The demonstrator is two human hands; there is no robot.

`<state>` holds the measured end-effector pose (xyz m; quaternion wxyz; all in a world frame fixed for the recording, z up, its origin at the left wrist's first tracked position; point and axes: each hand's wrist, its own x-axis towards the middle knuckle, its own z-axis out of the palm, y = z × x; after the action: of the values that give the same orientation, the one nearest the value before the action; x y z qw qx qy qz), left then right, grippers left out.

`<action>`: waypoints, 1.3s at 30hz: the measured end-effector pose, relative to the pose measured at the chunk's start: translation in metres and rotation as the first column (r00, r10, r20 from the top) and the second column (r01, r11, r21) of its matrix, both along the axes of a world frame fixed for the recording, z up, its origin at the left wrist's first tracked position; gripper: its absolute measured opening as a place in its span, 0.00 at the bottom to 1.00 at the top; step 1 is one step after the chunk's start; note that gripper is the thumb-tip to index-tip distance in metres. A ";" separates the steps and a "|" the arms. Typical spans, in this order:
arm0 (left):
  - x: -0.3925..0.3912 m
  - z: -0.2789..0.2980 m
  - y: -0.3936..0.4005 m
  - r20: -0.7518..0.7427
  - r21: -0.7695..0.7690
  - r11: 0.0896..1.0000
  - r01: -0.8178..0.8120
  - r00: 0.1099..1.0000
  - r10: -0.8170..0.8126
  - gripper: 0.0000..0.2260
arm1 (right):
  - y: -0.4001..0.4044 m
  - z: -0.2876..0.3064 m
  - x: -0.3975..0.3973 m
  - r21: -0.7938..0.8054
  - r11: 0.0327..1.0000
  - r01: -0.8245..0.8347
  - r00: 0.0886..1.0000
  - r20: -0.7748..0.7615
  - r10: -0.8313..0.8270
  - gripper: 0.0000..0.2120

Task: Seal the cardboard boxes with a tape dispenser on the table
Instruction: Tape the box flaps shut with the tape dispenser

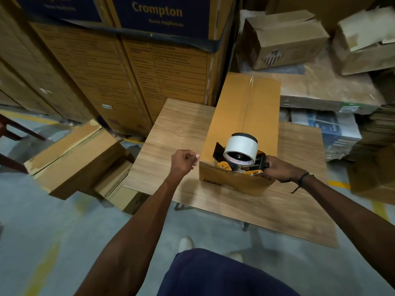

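A long cardboard box [245, 112] lies on the wooden table [175, 133], its top flaps closed with clear tape along the centre seam. A tape dispenser [239, 157] with a white roll and yellow-black frame sits at the box's near top edge. My right hand [280, 169] grips the dispenser's handle from the right. My left hand [184, 160] hovers just left of the box's near corner, fingers curled into a loose fist, holding nothing that I can make out.
Several closed boxes [74, 159] are piled on the floor left of the table. Tall stacked cartons [128, 71] stand behind. Flattened cardboard and open boxes [284, 39] fill the right side. A dark chair frame [12, 133] is at far left.
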<state>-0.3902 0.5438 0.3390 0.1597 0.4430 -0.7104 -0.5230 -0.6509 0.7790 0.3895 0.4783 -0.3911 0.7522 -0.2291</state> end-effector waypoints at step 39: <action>-0.010 -0.005 0.079 0.694 -0.507 0.499 0.703 0.676 -0.246 0.51 | 0.063 0.015 -0.045 -0.033 0.999 -0.024 0.947 0.319 0.033 0.35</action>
<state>-0.4004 0.6231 0.3340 -0.0383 0.2383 -0.9685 -0.0610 -0.6962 0.8421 0.4046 0.5916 -0.3665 0.6556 -0.2931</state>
